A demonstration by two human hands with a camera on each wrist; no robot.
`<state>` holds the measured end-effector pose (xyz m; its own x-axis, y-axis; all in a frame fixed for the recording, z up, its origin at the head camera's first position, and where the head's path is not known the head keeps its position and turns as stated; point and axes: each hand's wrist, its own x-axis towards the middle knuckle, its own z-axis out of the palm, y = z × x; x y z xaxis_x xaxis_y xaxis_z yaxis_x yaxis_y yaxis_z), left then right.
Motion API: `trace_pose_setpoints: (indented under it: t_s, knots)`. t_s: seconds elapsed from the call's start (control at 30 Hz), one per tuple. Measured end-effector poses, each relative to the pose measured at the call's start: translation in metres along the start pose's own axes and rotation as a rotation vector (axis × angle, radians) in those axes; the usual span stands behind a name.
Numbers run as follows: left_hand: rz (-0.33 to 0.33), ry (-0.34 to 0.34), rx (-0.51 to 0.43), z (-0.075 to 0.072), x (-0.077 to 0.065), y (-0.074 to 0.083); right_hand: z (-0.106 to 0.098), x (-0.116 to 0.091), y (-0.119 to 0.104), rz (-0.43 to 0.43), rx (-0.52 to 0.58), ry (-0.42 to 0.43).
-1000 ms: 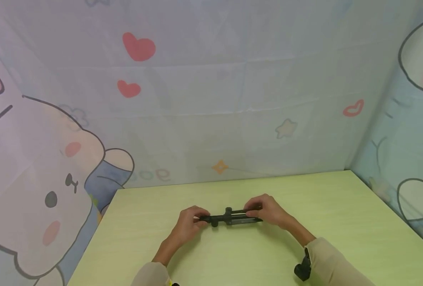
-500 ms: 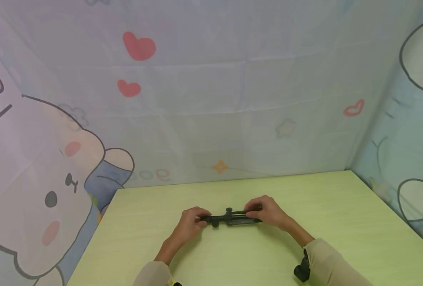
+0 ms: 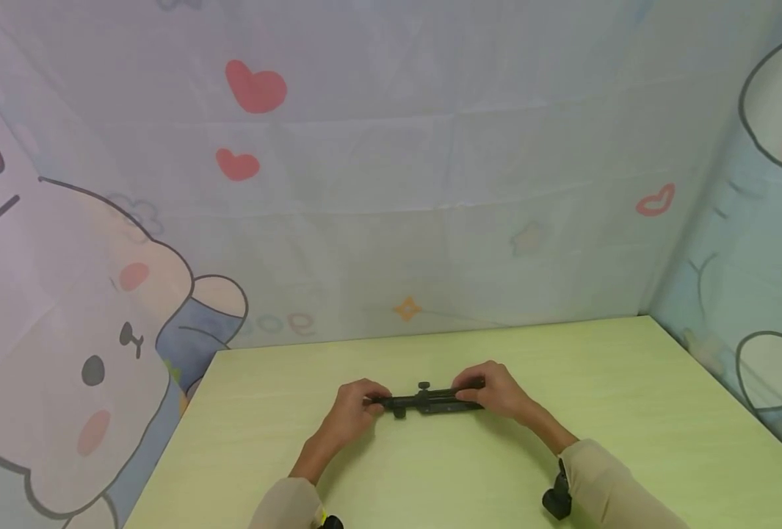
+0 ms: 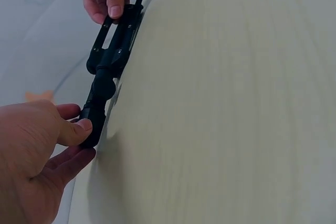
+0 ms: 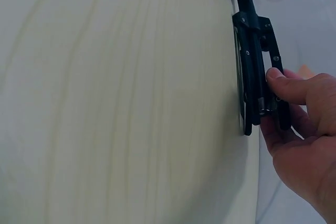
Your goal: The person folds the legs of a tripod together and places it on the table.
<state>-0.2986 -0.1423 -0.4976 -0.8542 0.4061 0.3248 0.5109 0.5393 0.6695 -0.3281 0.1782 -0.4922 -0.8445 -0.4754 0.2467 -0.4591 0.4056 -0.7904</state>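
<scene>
A small black tripod [image 3: 438, 401] with folded legs lies crosswise between both hands, above the table. My left hand [image 3: 349, 413] pinches its narrow head end between thumb and fingers, as the left wrist view also shows. Around one leg at the other end, my right hand [image 3: 496, 391] has its thumb and fingers. In the right wrist view the folded legs [image 5: 252, 77] lie side by side, with one leg [image 5: 274, 48] standing slightly apart under the right thumb. Two knobs stick out: one on the far side [image 3: 424, 385], one on the near side [image 3: 399, 413].
The pale yellow-green table [image 3: 391, 477] spreads under the hands. Behind it hangs a cloth backdrop [image 3: 377, 242] with hearts and cartoon figures, meeting the table's far edge. A dark wrist camera [image 3: 558, 499] sits under the right sleeve.
The tripod has turned slightly about its long axis, its far knob now standing out more from the body. My left hand has shifted a little; the right hand has stayed almost still.
</scene>
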Motion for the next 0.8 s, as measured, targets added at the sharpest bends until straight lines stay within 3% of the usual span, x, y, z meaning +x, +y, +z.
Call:
trace_pose_setpoints:
  t_s: [0.37,0.8]
  knots:
    - [-0.008,-0.018,0.033,-0.004,0.006,-0.004,-0.001,0.003,0.006,-0.002,-0.055,0.0]
    - [-0.002,-0.044,0.082,-0.006,0.003,-0.008,-0.005,0.003,0.013,-0.023,-0.091,-0.002]
